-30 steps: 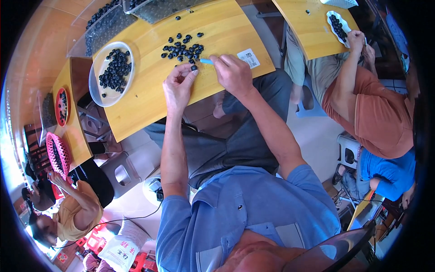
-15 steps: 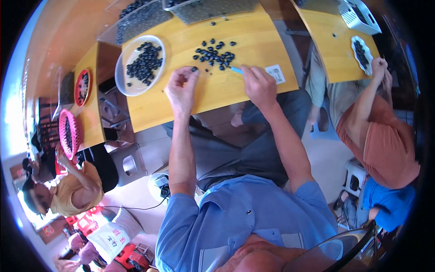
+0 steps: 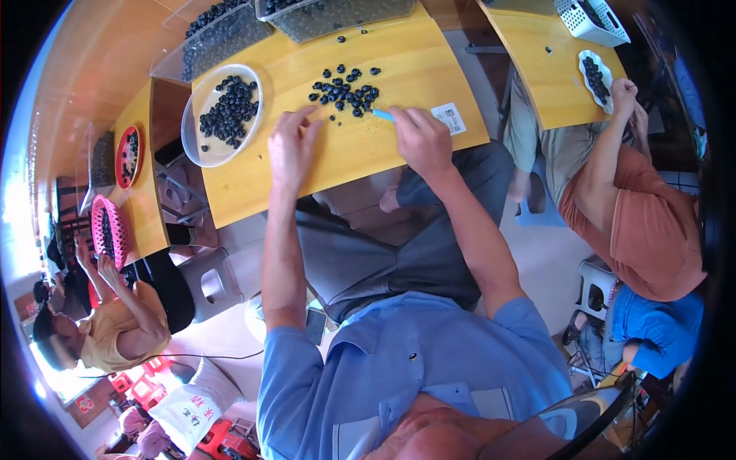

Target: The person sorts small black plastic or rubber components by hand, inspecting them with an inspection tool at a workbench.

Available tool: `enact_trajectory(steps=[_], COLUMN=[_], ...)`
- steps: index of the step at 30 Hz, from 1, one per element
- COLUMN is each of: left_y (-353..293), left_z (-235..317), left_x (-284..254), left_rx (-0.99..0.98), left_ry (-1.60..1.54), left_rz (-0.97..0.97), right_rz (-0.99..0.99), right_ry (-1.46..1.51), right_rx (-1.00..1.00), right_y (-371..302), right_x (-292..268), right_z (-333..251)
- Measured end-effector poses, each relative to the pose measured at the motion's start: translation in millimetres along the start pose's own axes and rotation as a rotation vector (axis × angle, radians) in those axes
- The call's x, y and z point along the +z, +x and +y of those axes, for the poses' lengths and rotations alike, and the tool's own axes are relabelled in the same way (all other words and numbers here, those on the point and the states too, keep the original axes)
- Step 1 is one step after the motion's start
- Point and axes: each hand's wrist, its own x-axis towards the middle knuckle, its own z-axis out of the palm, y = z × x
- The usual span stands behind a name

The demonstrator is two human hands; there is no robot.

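Pinching a slim light-blue tool [image 3: 382,115], the right hand [image 3: 424,141] is apparently selecting among round blue-black berries [image 3: 352,98] just beyond it, while the left hand [image 3: 290,150] is hovering spread, seemingly empty, the next pick calling for a gentle grip.

- Left hand [image 3: 290,149] was loosely curled, thumb apart from fingertips.
- Left forearm [image 3: 283,245] ran nearly straight forward.
- Right hand [image 3: 425,142] was closed in a pinch, back of hand up.
- Right forearm [image 3: 479,230] slanted inward.
- Hands sat apart.
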Motion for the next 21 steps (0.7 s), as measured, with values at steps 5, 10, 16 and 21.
enact_trajectory(steps=[5, 10, 16, 21], left_y=[0, 0, 1, -6], left_z=[28, 36, 35, 37], left_x=[24, 39, 53, 56], left_rx=[-0.024, 0.129, 0.108, 0.013], left_ry=[0.024, 0.048, 0.113, -0.063], left_rz=[-0.026, -0.042, -0.043, 0.007], right_rz=[0.016, 0.0, 0.014, 0.004], right_ry=[-0.001, -0.008, -0.004, -0.007], right_rx=[-0.004, 0.018, 0.015, 0.019], right_y=[-1, -2, -2, -1], right_x=[1, 0, 0, -1], right_z=[-1, -1, 0, -1])
